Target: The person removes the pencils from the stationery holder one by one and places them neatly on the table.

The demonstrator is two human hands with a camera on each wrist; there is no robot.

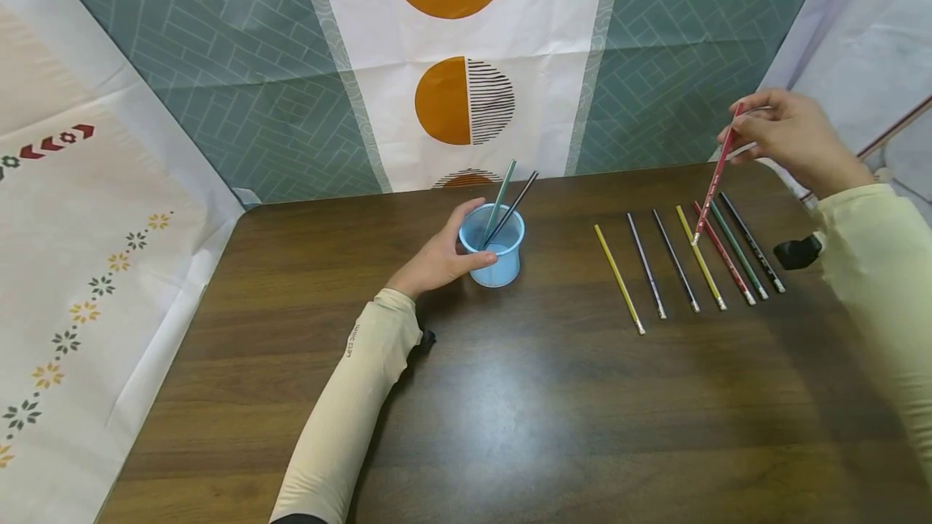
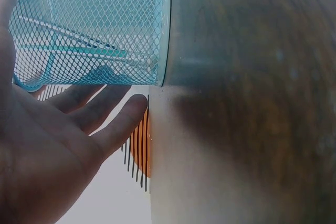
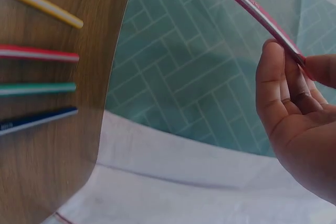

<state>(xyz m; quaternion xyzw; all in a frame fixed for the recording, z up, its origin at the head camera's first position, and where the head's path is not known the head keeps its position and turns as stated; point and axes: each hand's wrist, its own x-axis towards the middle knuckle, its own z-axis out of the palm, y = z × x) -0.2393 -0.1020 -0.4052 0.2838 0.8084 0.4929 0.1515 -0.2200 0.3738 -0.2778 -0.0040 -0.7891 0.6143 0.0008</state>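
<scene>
My left hand (image 1: 435,255) holds a light blue mesh pencil cup (image 1: 502,273) from its left side, thumb across the near side and fingers on the far side. Inside the cup lean a green pencil (image 1: 501,196) and a dark pencil (image 1: 518,202); the mesh (image 2: 105,3) shows both in the left wrist view. My right hand (image 1: 797,136) pinches a red pencil (image 1: 717,176) by its upper end, above the table. Its white-tipped lower end hangs over a row of pencils. Thumb and fingers meet on the red pencil (image 3: 252,9) in the right wrist view.
Several pencils lie side by side on the wooden table (image 1: 291,395): a yellow one (image 1: 619,277) leftmost, then dark ones, another yellow (image 1: 701,257), a red (image 1: 728,261), a green (image 1: 741,253) and a black (image 1: 753,245). A patterned green-and-white cloth (image 1: 277,103) hangs behind the table.
</scene>
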